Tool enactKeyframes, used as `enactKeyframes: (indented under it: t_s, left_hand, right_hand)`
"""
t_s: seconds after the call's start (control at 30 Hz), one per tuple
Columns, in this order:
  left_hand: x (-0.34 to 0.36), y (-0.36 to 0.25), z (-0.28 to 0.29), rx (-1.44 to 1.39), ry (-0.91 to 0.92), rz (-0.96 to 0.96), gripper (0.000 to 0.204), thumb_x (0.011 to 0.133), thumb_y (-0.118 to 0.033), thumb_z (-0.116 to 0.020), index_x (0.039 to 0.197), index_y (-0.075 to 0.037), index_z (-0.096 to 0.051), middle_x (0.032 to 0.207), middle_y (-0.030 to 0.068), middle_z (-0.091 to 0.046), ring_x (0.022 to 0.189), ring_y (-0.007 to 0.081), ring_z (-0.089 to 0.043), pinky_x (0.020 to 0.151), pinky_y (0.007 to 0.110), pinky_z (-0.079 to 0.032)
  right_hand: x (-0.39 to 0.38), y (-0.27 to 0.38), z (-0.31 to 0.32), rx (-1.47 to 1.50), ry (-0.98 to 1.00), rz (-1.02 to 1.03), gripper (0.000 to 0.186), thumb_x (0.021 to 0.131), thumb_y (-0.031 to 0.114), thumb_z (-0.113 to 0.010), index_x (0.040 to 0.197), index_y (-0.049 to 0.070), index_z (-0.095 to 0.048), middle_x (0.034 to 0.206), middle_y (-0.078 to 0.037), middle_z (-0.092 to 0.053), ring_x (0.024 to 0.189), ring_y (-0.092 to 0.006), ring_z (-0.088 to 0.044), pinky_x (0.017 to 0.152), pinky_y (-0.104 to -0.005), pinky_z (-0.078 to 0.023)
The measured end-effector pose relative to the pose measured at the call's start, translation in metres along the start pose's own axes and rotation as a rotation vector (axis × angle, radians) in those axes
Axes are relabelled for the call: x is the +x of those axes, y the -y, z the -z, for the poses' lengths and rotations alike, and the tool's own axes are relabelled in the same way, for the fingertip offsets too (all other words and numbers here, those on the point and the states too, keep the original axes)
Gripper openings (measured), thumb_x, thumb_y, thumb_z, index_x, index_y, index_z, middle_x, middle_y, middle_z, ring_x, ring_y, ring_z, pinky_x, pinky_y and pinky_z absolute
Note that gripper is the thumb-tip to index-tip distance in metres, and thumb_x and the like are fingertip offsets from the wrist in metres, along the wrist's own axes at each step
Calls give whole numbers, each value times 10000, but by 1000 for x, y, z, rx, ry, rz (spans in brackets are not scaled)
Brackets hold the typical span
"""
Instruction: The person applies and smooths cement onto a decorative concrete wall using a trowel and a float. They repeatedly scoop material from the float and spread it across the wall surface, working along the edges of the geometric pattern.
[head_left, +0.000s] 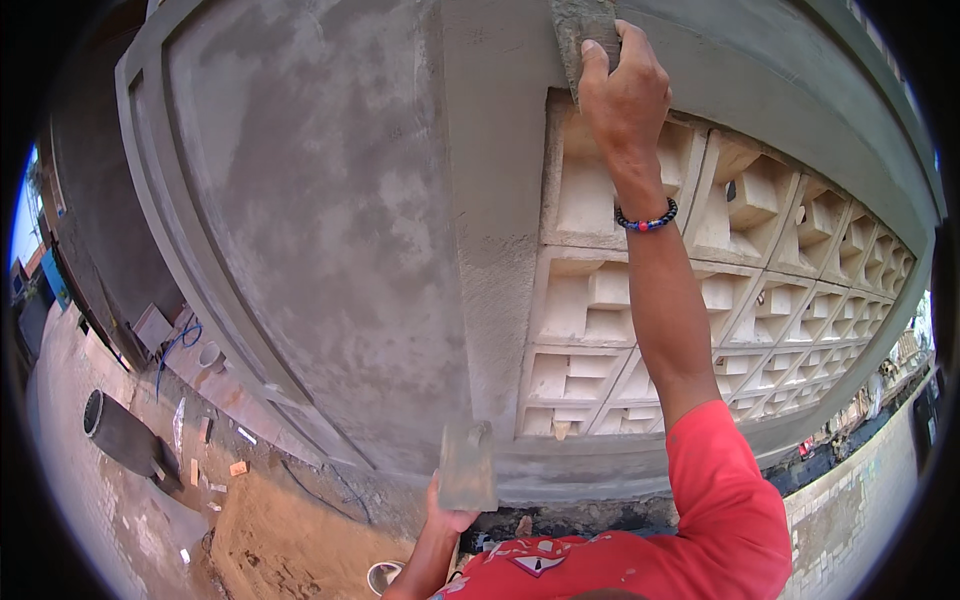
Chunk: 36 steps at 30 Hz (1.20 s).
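High on the wall, my right hand (628,95) is closed around a flat, mortar-smeared plastering float (580,40) at the upper corner of the block opening. The float lies against or very near the grey plaster; exact contact cannot be told. Low down at the middle, my left hand (447,512) grips a small rectangular board (468,478) with grey mortar on it, close in front of the wall. Most of the left fingers are hidden behind the board. A vertical plaster band (497,180) runs between the mottled wall panel (310,210) and the cream ventilation blocks (740,205).
A sand heap (275,535) lies at the lower left, with broken brick pieces (238,468) nearby. A dark cylinder (125,435) and a pale bucket (211,357) stand farther left. Beside my left forearm is a round white container (383,576). A blue hose (178,345) trails along the ground.
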<state>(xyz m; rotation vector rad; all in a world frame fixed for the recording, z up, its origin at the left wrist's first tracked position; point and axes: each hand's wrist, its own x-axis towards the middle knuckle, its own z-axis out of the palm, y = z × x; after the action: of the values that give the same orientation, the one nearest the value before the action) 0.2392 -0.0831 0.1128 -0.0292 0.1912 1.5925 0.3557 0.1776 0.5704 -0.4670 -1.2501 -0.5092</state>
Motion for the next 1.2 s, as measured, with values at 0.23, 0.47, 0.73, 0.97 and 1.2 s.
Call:
enactKeyframes:
  t_s: [0.23,0.47,0.73,0.97,1.2]
  left_hand:
    - [-2,4,11,7,12,-34,508,852,-452,-496,1206,-97,-574,1179,94,-613,1079,284,-586,931,451,-461]
    - [-25,-7,15,-16,-29,-100,467,857,-412,-493,1187,-93,-578,1137,93,-626,1025,273,-610,861,428,-498]
    - [-7,-9,25,-44,-41,-32,451,847,-391,-516,1177,-93,-585,1114,89,-636,1000,267,-622,860,425,-506]
    - [-4,-8,42,-29,83,-33,564,861,-505,-463,1251,-105,-542,1214,95,-592,1107,277,-571,939,441,-457]
    - [-3,-9,44,-49,59,21,562,891,-506,-410,1271,-108,-523,1233,90,-580,1122,272,-559,958,435,-442]
  right_hand:
    - [-30,84,-46,329,369,126,339,820,187,-610,1084,-24,-582,982,-190,-629,888,-351,-620,735,-430,-521]
    - [50,74,18,627,433,-162,296,827,85,-584,1089,-52,-600,1035,-218,-642,980,-351,-599,873,-387,-464]
    - [38,27,-29,10,339,649,276,850,177,-614,1105,72,-607,1002,-97,-631,943,-288,-582,756,-383,-491]
    - [-27,37,15,107,792,707,264,850,123,-614,1112,93,-609,898,-58,-594,844,-257,-535,747,-376,-473]
    - [59,54,-6,-5,532,574,281,815,34,-583,1083,-48,-598,1056,-197,-638,968,-341,-601,859,-392,-466]
